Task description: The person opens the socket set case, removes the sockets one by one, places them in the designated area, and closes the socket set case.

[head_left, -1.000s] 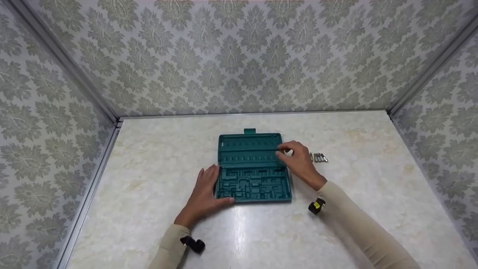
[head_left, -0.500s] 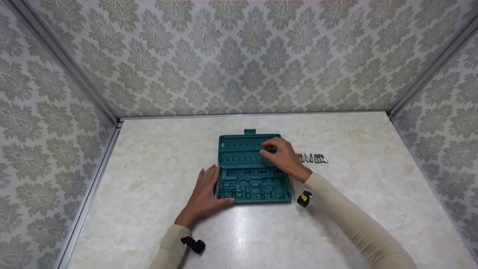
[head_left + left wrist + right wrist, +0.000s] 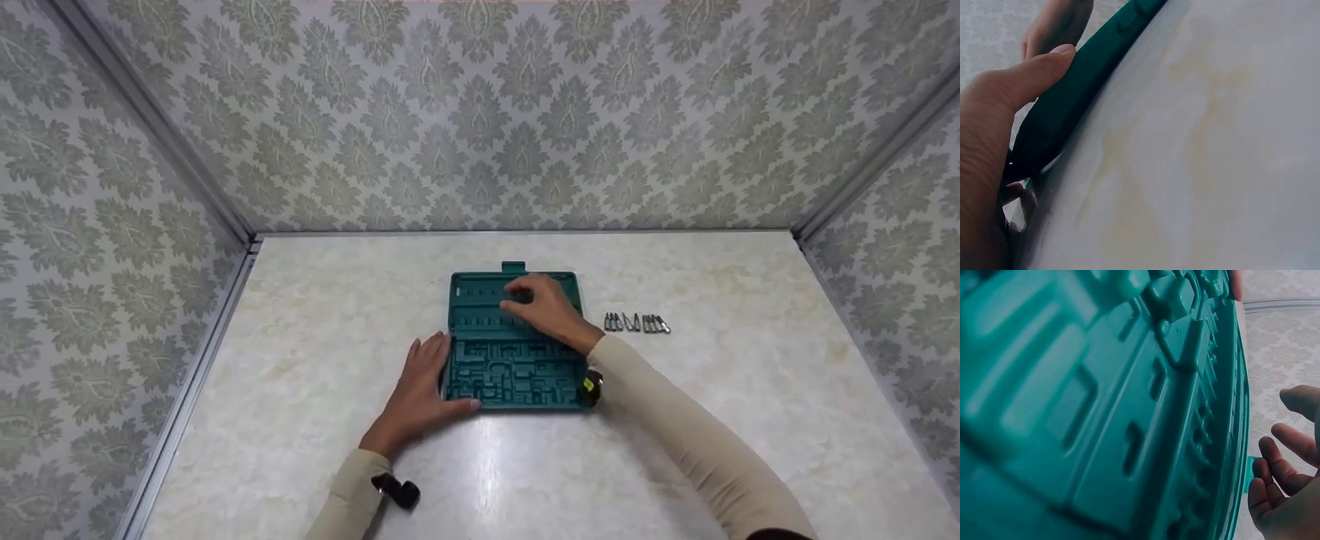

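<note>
A green plastic tool case point(image 3: 517, 379) lies unfolded on the table, its moulded compartments nearest me and its slotted lid behind. My left hand point(image 3: 420, 397) rests against its left front corner, fingers along the side and thumb on the front rim. In the left wrist view that thumb lies across the case wall point(image 3: 1081, 93). Over the lid hovers my right hand point(image 3: 551, 311), thumb and forefinger apart. The right wrist view shows this hand point(image 3: 1292, 489) with loosely bent fingers and nothing visible between them. A small pale piece point(image 3: 458, 291) shows in the lid's upper left slot.
Several small pointed metal pieces point(image 3: 636, 323), like screwdriver bits, lie in a row on the table point(image 3: 720, 397) right of the case. A latch tab point(image 3: 514, 266) sticks out from the lid's back edge. Patterned walls point(image 3: 480, 120) enclose the table's back and sides.
My right hand has moved left across the lid, from its right edge towards the middle, uncovering the row of metal pieces. The left hand stays at the case corner. The head view has shifted slightly.
</note>
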`<state>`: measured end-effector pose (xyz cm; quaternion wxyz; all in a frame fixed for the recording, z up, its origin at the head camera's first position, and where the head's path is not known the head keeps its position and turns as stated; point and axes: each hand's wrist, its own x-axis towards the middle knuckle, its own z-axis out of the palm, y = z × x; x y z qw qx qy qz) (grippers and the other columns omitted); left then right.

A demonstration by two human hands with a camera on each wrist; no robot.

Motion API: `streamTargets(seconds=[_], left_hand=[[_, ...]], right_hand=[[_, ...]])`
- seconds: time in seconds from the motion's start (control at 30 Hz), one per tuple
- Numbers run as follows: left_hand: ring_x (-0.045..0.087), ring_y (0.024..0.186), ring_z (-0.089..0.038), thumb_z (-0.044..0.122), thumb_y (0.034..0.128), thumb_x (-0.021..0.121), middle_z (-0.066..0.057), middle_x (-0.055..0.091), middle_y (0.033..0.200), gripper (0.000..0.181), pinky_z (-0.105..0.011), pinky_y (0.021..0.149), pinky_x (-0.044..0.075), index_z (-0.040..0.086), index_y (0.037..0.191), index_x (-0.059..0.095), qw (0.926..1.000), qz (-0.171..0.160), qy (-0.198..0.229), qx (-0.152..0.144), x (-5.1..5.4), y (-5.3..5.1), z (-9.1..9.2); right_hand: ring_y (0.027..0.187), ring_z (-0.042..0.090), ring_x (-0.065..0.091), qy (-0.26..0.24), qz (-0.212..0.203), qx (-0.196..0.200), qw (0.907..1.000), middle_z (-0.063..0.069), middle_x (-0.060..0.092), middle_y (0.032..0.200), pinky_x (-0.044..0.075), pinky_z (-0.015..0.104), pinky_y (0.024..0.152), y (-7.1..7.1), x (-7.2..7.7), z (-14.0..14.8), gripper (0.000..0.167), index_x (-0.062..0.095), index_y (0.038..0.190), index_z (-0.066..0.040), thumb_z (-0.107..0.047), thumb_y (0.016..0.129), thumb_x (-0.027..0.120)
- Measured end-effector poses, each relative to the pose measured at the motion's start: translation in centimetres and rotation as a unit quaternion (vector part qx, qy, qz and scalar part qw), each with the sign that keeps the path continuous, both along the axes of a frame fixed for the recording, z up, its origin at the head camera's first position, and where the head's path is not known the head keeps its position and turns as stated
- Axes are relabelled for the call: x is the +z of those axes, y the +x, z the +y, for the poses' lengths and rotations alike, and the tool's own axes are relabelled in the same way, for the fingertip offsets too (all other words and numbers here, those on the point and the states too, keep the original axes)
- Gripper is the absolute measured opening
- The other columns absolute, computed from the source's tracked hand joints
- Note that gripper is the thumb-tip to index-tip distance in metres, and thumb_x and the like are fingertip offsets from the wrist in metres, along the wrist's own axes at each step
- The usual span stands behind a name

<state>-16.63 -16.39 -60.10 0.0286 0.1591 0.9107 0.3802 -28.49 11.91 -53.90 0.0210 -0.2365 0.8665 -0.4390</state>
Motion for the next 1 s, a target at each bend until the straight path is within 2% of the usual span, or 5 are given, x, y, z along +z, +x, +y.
streamTargets(seconds=[0.57, 0.7, 0.83, 0.93, 1.0], left_hand=[[0.011, 0.170, -0.033, 0.076, 0.0801, 0.082, -0.013, 0.023, 0.182, 0.133, -0.054, 0.137, 0.005, 0.010, 0.177, 0.020, 0.9999, -0.001, -0.014, -0.005, 0.5, 0.0, -0.4], [0.011, 0.170, -0.033, 0.076, 0.0800, 0.082, -0.013, 0.024, 0.182, 0.132, -0.054, 0.137, 0.007, 0.010, 0.177, 0.021, 0.9999, 0.001, -0.011, -0.004, 0.6, 0.0, -0.4], [0.010, 0.170, -0.033, 0.076, 0.0800, 0.082, -0.012, 0.023, 0.182, 0.132, -0.056, 0.137, 0.009, 0.011, 0.177, 0.021, 1.0000, 0.000, -0.010, -0.002, 0.4, 0.0, -0.3], [0.009, 0.170, -0.034, 0.077, 0.0806, 0.081, -0.012, 0.023, 0.182, 0.132, -0.056, 0.137, 0.009, 0.011, 0.177, 0.021, 1.0000, 0.000, -0.009, -0.004, 0.2, 0.0, -0.2], [0.009, 0.170, -0.034, 0.077, 0.0809, 0.081, -0.011, 0.023, 0.182, 0.131, -0.057, 0.137, 0.009, 0.011, 0.177, 0.021, 1.0000, 0.001, -0.008, -0.004, 0.1, 0.0, -0.2]], right_hand=[[0.125, 0.032, 0.065, 0.008, 0.013, 0.012, 0.9998, 0.014, 0.073, 0.132, 0.051, 0.054, 0.113, -1.8, -0.8, -3.6, 0.037, 0.076, 0.135, -0.001, -0.023, 0.106, 0.078], [0.121, 0.032, 0.065, 0.010, 0.042, 0.015, 0.9989, 0.014, 0.074, 0.128, 0.049, 0.054, 0.112, -2.5, -1.6, -4.5, 0.034, 0.078, 0.131, -0.001, -0.023, 0.105, 0.078], [0.116, 0.030, 0.066, 0.002, 0.086, 0.022, 0.9961, 0.011, 0.075, 0.121, 0.039, 0.057, 0.123, -3.3, -2.9, -5.2, 0.033, 0.080, 0.126, -0.004, -0.029, 0.104, 0.078], [0.116, 0.032, 0.068, -0.005, 0.083, 0.021, 0.9963, 0.012, 0.076, 0.120, 0.029, 0.061, 0.131, -3.3, -2.7, -5.8, 0.032, 0.081, 0.124, -0.002, -0.025, 0.103, 0.079], [0.116, 0.033, 0.068, -0.003, 0.081, 0.020, 0.9965, 0.014, 0.076, 0.120, 0.028, 0.060, 0.131, -3.5, -2.7, -6.3, 0.030, 0.081, 0.124, -0.001, -0.023, 0.103, 0.079]])
